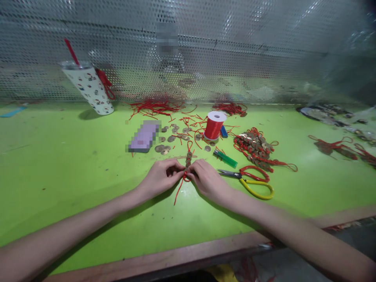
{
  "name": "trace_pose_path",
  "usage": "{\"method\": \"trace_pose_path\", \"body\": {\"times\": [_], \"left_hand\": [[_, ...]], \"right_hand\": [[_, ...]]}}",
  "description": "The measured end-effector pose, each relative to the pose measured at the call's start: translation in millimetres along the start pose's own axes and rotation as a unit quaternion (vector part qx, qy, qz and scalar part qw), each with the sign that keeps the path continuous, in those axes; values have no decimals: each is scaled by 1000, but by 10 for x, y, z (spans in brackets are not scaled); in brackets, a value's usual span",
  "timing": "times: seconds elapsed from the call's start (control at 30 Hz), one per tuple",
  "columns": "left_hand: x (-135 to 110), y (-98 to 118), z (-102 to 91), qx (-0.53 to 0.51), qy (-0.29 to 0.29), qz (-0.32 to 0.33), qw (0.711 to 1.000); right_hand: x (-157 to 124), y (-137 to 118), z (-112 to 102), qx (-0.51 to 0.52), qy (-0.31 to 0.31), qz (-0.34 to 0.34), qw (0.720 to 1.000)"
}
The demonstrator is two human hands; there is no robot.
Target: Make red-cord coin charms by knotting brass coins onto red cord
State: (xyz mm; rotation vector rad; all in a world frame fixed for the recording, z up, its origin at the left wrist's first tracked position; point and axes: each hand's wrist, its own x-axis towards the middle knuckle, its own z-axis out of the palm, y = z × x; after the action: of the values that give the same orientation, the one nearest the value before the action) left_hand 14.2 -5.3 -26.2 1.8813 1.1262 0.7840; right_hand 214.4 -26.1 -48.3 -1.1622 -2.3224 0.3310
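Note:
A short string of coins (188, 159) tied with red cord lies on the green table in front of me, its red loop pointing away. My left hand (164, 172) pinches its near end from the left, thumb and forefinger pressed together. From the right, my right hand (207, 178) pinches the same end, and the fingertips of both hands almost meet. A loose red cord tail (178, 192) hangs toward me below the fingers. The knot between the fingertips is partly hidden. Scissors (243, 178) with red and yellow handles lie just right of my right hand.
Behind the hands are loose coins (171, 138), a spool of red cord (215, 126), a green lighter (225, 158) and a blurred phone (144, 136). Finished coin strings (255, 147) are piled right. A tumbler (88, 88) stands far left before a perforated metal panel (132, 51).

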Motion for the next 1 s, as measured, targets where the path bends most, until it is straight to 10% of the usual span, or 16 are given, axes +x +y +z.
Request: {"method": "trace_pose_path", "body": {"times": [1.0], "left_hand": [[52, 19, -37, -36, -14, -36, 999]], "right_hand": [[-8, -97, -58, 2, 10, 16, 1000]]}}
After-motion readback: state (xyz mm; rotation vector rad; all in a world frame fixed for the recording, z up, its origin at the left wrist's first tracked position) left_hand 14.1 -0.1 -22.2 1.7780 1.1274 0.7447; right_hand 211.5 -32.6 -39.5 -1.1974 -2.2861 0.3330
